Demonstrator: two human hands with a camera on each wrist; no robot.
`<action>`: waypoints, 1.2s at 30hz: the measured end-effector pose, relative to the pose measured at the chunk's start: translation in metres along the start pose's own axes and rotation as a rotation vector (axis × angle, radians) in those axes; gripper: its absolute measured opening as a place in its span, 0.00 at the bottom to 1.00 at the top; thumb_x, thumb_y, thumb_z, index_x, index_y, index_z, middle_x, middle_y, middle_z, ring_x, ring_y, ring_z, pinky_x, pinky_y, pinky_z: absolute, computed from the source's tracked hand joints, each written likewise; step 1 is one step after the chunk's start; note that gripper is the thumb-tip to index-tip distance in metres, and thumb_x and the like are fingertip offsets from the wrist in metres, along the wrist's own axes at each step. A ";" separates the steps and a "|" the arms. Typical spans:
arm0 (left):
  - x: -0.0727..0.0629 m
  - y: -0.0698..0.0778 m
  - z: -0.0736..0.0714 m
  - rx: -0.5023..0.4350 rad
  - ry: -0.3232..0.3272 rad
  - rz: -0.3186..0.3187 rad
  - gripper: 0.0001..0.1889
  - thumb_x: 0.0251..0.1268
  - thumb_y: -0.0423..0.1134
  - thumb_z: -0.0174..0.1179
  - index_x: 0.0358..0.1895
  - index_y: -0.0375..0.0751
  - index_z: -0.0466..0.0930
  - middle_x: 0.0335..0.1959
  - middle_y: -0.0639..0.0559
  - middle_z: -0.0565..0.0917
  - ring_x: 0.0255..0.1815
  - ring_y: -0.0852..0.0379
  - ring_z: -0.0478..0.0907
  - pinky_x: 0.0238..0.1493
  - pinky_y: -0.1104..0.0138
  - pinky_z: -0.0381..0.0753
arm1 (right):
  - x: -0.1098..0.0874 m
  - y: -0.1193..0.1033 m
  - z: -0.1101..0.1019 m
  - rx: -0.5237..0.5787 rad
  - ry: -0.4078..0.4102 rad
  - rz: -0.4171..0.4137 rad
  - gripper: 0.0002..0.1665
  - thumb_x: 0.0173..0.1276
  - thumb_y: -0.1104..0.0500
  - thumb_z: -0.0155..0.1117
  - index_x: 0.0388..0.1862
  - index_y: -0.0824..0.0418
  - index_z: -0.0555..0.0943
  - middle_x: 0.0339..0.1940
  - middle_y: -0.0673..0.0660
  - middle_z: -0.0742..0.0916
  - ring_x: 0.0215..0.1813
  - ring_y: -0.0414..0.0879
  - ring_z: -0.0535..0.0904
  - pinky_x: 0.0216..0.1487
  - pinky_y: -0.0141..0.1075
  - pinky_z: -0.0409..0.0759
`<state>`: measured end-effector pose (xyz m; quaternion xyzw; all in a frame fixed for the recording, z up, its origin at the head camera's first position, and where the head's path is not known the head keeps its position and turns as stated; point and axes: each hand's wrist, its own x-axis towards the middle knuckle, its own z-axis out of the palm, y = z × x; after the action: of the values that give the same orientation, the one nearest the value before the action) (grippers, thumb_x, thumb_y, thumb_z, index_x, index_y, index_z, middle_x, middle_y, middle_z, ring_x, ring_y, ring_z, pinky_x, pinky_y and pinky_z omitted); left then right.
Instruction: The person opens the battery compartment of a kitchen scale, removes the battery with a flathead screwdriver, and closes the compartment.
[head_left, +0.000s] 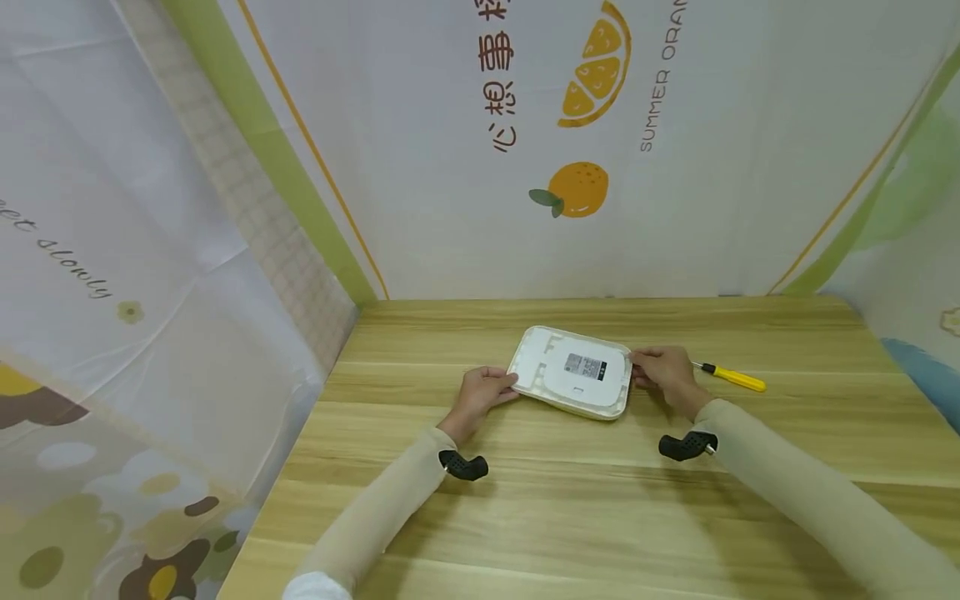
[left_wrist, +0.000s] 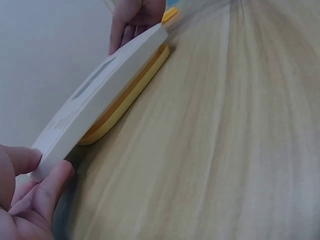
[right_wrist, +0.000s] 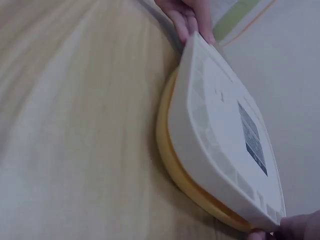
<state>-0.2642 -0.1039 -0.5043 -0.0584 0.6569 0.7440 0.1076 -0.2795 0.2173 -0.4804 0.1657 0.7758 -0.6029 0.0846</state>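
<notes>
A flat white device [head_left: 534,358] with rounded corners lies bottom side up, a printed label [head_left: 586,367] on its upward face. Under it shows a yellow rounded part [right_wrist: 165,142], separated from the white body by a narrow darker gap in both wrist views. My left hand [head_left: 480,396] pinches the device's left edge, thumb on top and fingers beneath. At the opposite edge, my right hand [head_left: 667,375] grips the side between thumb and fingers. In the left wrist view, the near end of the device is raised off the table.
Just right of my right hand lies a screwdriver [head_left: 738,379] with a yellow handle. The wooden table [head_left: 525,500] meets a white printed cloth [head_left: 450,167] at the back. Another patterned cloth [head_left: 187,350] hangs along the left side.
</notes>
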 end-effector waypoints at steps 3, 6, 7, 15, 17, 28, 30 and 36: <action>-0.006 -0.001 0.002 -0.028 0.004 0.007 0.08 0.69 0.24 0.63 0.46 0.22 0.75 0.39 0.41 0.82 0.34 0.57 0.85 0.51 0.63 0.90 | 0.009 -0.005 0.001 -0.042 -0.008 0.007 0.25 0.78 0.58 0.61 0.67 0.71 0.78 0.31 0.48 0.86 0.32 0.36 0.83 0.38 0.30 0.90; -0.010 -0.003 0.003 -0.040 -0.001 0.015 0.08 0.69 0.24 0.62 0.46 0.24 0.74 0.40 0.40 0.82 0.34 0.57 0.85 0.52 0.62 0.90 | 0.018 -0.008 0.001 -0.068 -0.023 0.011 0.25 0.78 0.57 0.62 0.68 0.69 0.78 0.34 0.50 0.86 0.32 0.36 0.82 0.37 0.30 0.90; -0.011 -0.004 0.003 -0.045 -0.005 0.017 0.08 0.70 0.24 0.62 0.46 0.24 0.74 0.40 0.40 0.82 0.35 0.56 0.85 0.52 0.62 0.90 | 0.021 -0.009 0.001 -0.067 -0.027 0.015 0.25 0.78 0.57 0.62 0.68 0.69 0.78 0.34 0.50 0.86 0.32 0.37 0.82 0.37 0.30 0.89; -0.014 -0.007 0.007 -0.047 -0.038 0.018 0.08 0.70 0.24 0.62 0.45 0.25 0.71 0.41 0.39 0.83 0.36 0.55 0.87 0.53 0.62 0.90 | 0.038 -0.009 0.001 -0.072 -0.048 0.024 0.27 0.78 0.55 0.61 0.69 0.69 0.77 0.34 0.47 0.85 0.32 0.35 0.81 0.38 0.28 0.88; -0.014 -0.007 0.007 -0.045 -0.041 0.014 0.08 0.70 0.24 0.61 0.45 0.25 0.71 0.41 0.40 0.82 0.36 0.56 0.86 0.53 0.62 0.90 | 0.040 -0.009 0.001 -0.067 -0.049 0.021 0.26 0.78 0.54 0.62 0.68 0.68 0.77 0.33 0.46 0.85 0.32 0.35 0.81 0.38 0.28 0.88; -0.010 -0.002 0.005 0.027 0.007 -0.012 0.19 0.70 0.32 0.66 0.57 0.23 0.73 0.49 0.37 0.82 0.37 0.55 0.85 0.50 0.62 0.91 | 0.034 -0.019 -0.006 -0.432 -0.032 -0.262 0.31 0.82 0.47 0.52 0.69 0.69 0.75 0.65 0.70 0.81 0.65 0.64 0.77 0.65 0.55 0.81; -0.009 -0.002 0.006 0.026 0.004 -0.013 0.24 0.71 0.34 0.66 0.63 0.25 0.72 0.53 0.36 0.81 0.37 0.55 0.84 0.50 0.62 0.91 | 0.029 -0.024 -0.007 -0.508 -0.026 -0.378 0.31 0.82 0.47 0.52 0.70 0.69 0.75 0.67 0.71 0.79 0.67 0.68 0.74 0.66 0.62 0.77; -0.008 -0.007 0.007 -0.038 -0.059 0.005 0.32 0.73 0.29 0.62 0.77 0.33 0.63 0.52 0.35 0.82 0.34 0.58 0.83 0.50 0.63 0.91 | 0.016 -0.031 0.003 -0.637 -0.092 -0.626 0.33 0.82 0.45 0.53 0.71 0.69 0.74 0.69 0.72 0.78 0.65 0.69 0.76 0.65 0.65 0.78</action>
<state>-0.2550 -0.0972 -0.5080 -0.0368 0.6393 0.7580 0.1239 -0.3054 0.2099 -0.4581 -0.1384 0.9310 -0.3371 -0.0208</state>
